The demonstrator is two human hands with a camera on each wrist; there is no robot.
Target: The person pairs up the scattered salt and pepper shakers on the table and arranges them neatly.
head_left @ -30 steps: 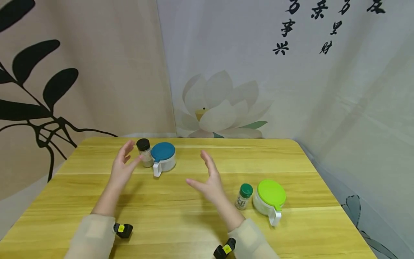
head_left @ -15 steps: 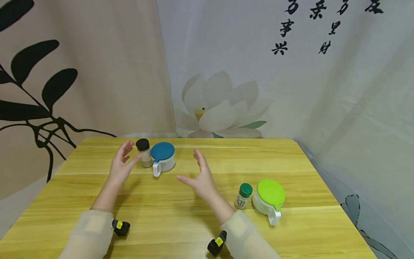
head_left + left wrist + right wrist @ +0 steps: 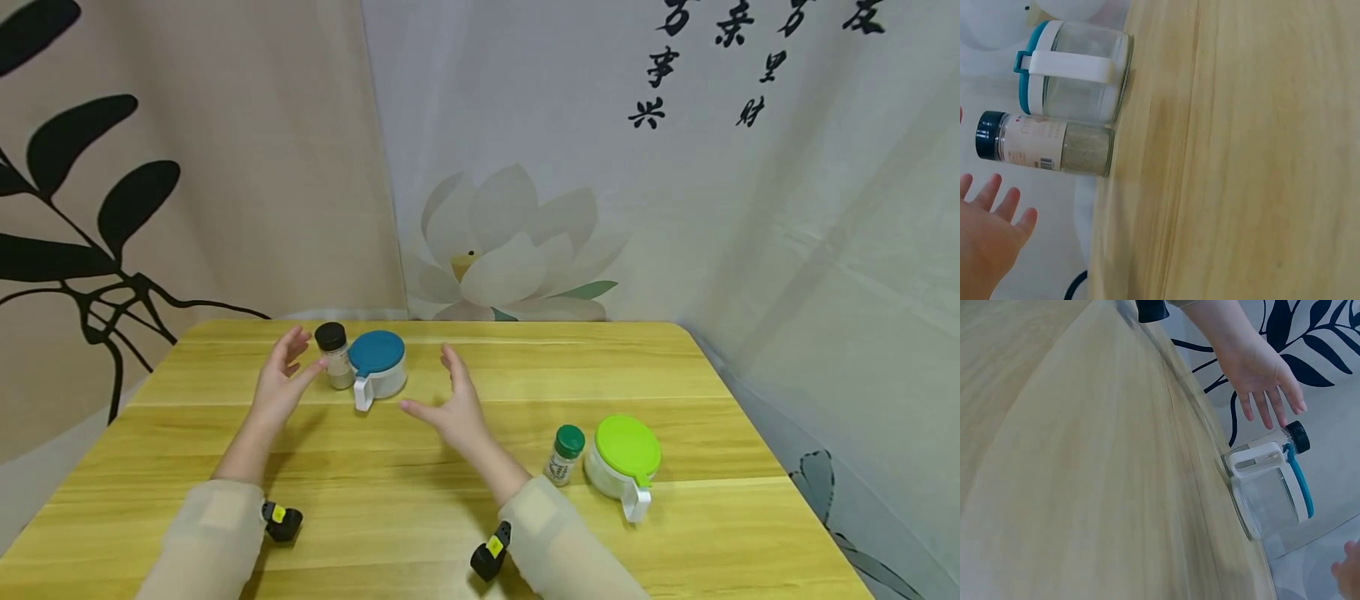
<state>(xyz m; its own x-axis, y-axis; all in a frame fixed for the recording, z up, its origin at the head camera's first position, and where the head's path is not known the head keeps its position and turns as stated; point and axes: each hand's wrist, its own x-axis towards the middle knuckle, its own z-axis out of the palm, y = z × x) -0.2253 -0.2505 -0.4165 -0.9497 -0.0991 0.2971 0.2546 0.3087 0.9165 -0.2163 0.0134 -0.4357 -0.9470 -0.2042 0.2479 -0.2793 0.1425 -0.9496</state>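
Observation:
At the table's back left stands a spice bottle [image 3: 337,371] with a black cap and a pale label. Against its right side is a clear jar [image 3: 378,375] with a blue lid and white handle. My left hand [image 3: 279,385], fingers spread, is just left of the spice bottle; in the left wrist view the hand [image 3: 991,240] appears apart from it. To the right of the blue-lidded jar, my right hand [image 3: 459,417] hovers with fingers extended and thumb pointing left, holding nothing. Only part of this hand [image 3: 1349,575] shows at the right wrist view's edge.
Farther right on the wooden table [image 3: 360,517] stand a small green-capped spice bottle [image 3: 564,457] and a jar with a lime-green lid [image 3: 626,458], its handle toward the front. A printed curtain [image 3: 525,125] hangs behind the table's back edge.
My right hand has moved left and slightly away from me, closer to the blue-lidded jar. My left hand has stayed nearly still beside the black-capped bottle. The containers have not moved.

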